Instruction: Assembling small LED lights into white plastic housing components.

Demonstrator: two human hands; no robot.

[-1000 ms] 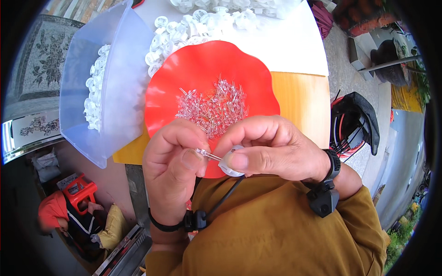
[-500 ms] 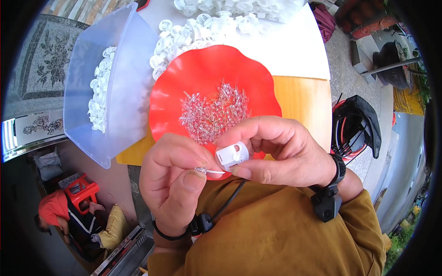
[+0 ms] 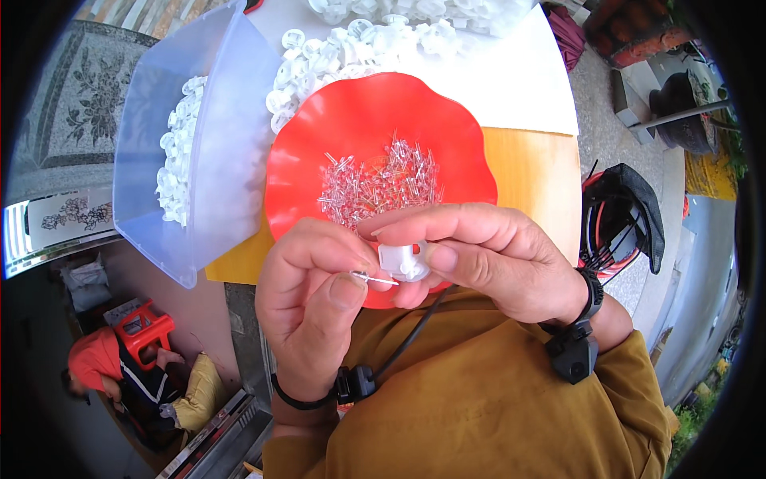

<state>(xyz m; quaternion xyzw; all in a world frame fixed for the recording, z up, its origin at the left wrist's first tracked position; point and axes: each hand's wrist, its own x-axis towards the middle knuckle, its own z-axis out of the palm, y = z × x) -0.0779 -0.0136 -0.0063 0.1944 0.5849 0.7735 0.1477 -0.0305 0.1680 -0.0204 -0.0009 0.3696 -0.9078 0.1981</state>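
Over the near edge of a wavy-rimmed red bowl (image 3: 375, 100), both my hands are close together. My left hand (image 3: 307, 291) pinches a small clear LED (image 3: 377, 279) between thumb and fingertips, its thin metal legs pointing right. Its bulb end is mostly covered by the fingers. In my right hand (image 3: 499, 259), thumb and fingers grip a white plastic holder (image 3: 405, 260) with a flat plate and a rounded side. The LED's legs lie just below the holder; I cannot tell whether they touch it. A heap of similar clear LEDs (image 3: 379, 188) lies in the bowl.
Beyond the bowl, white plastic holders (image 3: 335, 60) are heaped on the table (image 3: 535, 172). A translucent bin (image 3: 227, 152) with more white parts stands at the left. A person in red (image 3: 96, 363) is at lower left near a red stool (image 3: 144, 331).
My right hand has turned the white holder, and its thumb now presses on the holder's right side. My left hand still pinches the LED. The whole view has shifted slightly.
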